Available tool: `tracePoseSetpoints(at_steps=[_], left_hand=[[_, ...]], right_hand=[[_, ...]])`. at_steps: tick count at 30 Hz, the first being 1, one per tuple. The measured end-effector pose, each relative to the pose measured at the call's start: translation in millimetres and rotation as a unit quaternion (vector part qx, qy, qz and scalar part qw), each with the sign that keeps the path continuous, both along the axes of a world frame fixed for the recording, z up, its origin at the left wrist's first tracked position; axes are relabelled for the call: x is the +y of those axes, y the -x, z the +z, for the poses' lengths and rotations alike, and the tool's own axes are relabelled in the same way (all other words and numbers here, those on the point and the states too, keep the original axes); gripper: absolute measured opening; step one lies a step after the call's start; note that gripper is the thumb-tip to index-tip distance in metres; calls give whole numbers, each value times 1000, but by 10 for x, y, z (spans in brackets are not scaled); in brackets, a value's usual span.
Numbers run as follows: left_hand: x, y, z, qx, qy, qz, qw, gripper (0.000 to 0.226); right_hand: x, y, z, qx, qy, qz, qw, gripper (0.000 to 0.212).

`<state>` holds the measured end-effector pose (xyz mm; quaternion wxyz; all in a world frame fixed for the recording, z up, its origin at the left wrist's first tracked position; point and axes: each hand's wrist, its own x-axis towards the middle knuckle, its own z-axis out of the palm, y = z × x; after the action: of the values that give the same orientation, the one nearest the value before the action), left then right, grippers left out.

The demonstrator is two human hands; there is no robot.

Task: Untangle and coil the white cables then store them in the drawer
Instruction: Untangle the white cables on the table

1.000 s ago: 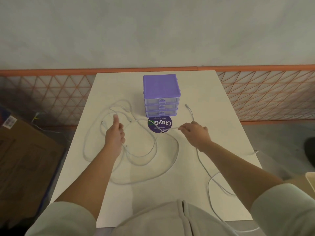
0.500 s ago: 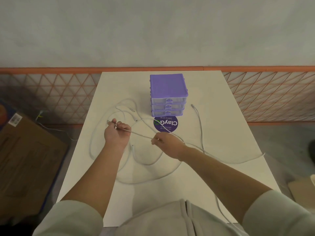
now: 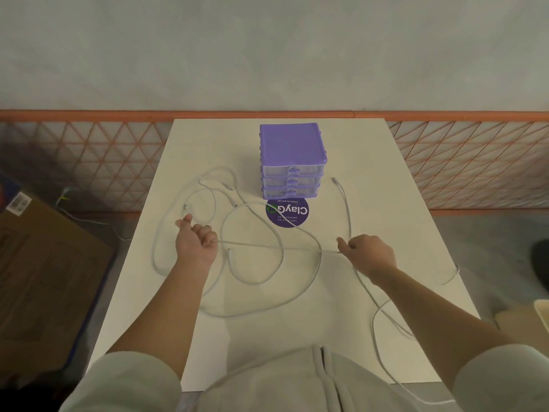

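across the middle of the white surface [image 3: 371, 162]: white cables [image 3: 252, 281], several, lying in loose overlapping loops from the left edge round to the near right corner, one strand trailing off the near edge. one stretch is drawn straight and lifted between the two hands. left hand [image 3: 196, 242]: grip closed in a fist around that strand, thumb up. right hand [image 3: 368, 255]: grip a pinch of fingertips on the same strand, which bends down past the wrist toward the near edge. loose plug ends lie near the left hand and by the drawer unit.

purple drawer unit [image 3: 292, 162]: three clear-fronted drawers, all closed, standing at the far centre of the surface, apart from the cables. round purple sticker [image 3: 287, 212]: flat on the surface just in front of the unit, one cable loop crossing it.

orange mesh fence [image 3: 98, 156] behind; cardboard box [image 3: 44, 263] on the floor at left.
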<state>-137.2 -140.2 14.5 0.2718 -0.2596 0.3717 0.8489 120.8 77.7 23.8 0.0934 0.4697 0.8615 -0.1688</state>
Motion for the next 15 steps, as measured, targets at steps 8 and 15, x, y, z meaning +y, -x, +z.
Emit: tracePoseSetpoints(at_steps=[8,15], left_hand=[[-87,100,11,8,7,7,1000,32],[-125,-5,15,12,-1,-18,1000,28]], right_hand=[[323,-213,70,-48,-82,-43,995,51],[204,-264,-235,-57,90,-62,992,32]])
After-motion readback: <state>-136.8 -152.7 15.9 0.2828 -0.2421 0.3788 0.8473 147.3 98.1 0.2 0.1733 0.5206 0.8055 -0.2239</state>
